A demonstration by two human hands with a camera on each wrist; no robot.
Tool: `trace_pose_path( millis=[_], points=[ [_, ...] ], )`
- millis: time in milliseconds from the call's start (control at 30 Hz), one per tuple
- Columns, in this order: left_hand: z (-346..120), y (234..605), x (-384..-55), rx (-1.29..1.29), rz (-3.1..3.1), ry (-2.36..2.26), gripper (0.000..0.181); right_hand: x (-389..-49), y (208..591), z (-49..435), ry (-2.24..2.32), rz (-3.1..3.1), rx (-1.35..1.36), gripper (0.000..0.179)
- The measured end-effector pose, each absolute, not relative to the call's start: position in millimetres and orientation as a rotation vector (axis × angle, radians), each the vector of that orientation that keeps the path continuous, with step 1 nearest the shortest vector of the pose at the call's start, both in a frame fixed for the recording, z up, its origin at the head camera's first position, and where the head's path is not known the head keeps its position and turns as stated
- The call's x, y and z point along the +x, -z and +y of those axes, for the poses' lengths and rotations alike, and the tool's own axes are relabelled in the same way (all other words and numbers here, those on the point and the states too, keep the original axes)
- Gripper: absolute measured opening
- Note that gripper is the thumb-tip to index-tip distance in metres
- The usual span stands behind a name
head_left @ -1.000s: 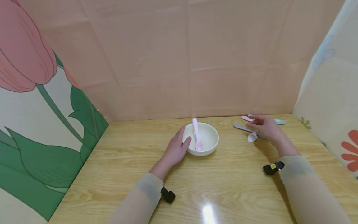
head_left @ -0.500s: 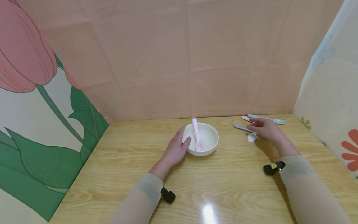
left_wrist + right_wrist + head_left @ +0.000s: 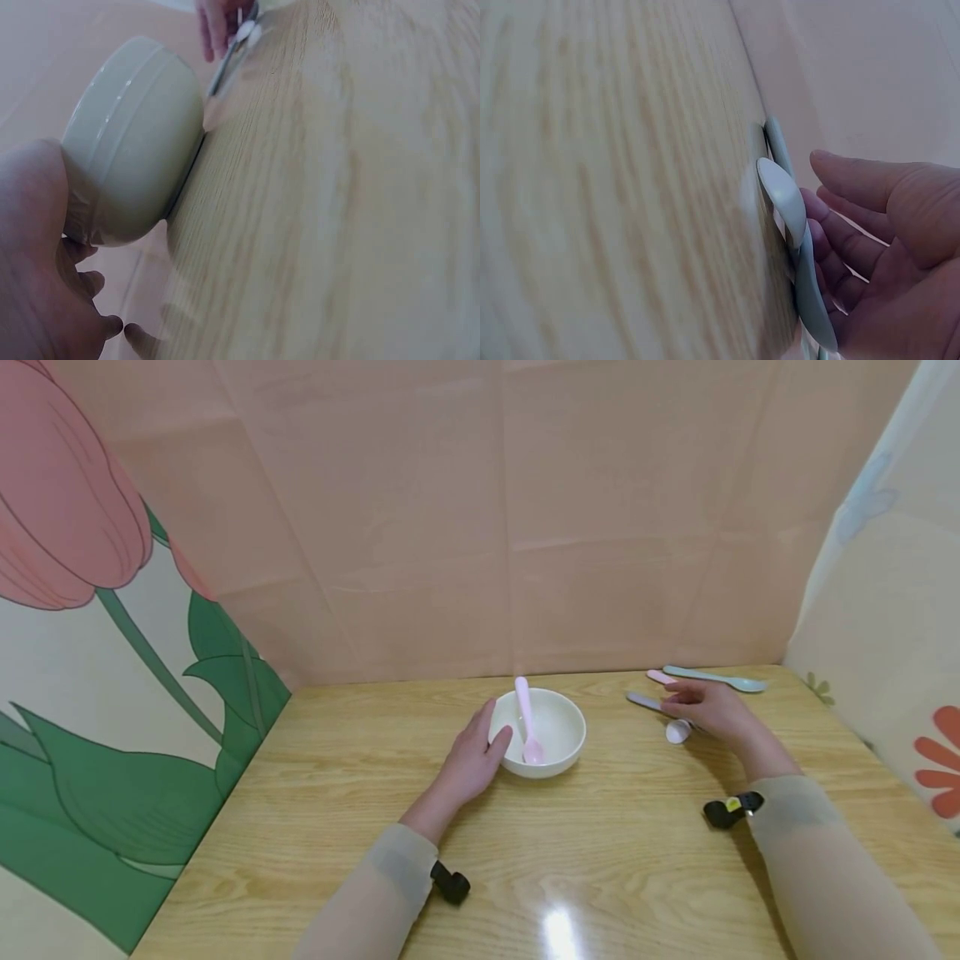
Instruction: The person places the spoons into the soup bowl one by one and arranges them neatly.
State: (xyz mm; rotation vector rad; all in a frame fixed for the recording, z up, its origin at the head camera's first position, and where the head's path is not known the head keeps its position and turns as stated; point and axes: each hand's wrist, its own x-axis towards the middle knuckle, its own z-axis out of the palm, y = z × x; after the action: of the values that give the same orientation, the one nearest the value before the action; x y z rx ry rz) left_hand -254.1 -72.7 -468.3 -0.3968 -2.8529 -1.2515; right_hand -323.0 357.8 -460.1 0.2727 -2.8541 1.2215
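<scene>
A white bowl [image 3: 564, 727] stands on the wooden table, a pink spoon [image 3: 527, 727] leaning inside it with its handle over the far rim. My left hand [image 3: 474, 756] holds the bowl's left side, thumb at the near rim and fingers along the outer wall. At the right, my right hand [image 3: 708, 706] reaches over several spoons, fingers at them and thumb apart. Beneath it lie a second pale pink spoon [image 3: 678, 732], its bowl tipped on edge, and a grey-purple spoon [image 3: 643, 700]. The hand hides their middles.
A light blue spoon [image 3: 705, 675] lies behind the right hand, close to the back wall [image 3: 390, 568]. A flower-patterned wall [image 3: 885, 652] borders the table [image 3: 360, 727] on the right. Another with a large tulip [image 3: 67, 485] borders it on the left.
The pale pink spoon's bowl under my right hand has tipped onto its edge. That hand has shifted slightly toward the near side, uncovering the light blue spoon's handle. The left hand stays put.
</scene>
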Motion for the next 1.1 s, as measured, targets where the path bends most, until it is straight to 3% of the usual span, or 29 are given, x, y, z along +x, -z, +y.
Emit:
trace_pose_path(
  millis=[1100],
  points=[
    [-75.4,475.2,-259.4,-0.462,-2.800,1.241,0.072,-327.8,460.1,361.4,-1.008,-3.050,0.258,0.052]
  ],
)
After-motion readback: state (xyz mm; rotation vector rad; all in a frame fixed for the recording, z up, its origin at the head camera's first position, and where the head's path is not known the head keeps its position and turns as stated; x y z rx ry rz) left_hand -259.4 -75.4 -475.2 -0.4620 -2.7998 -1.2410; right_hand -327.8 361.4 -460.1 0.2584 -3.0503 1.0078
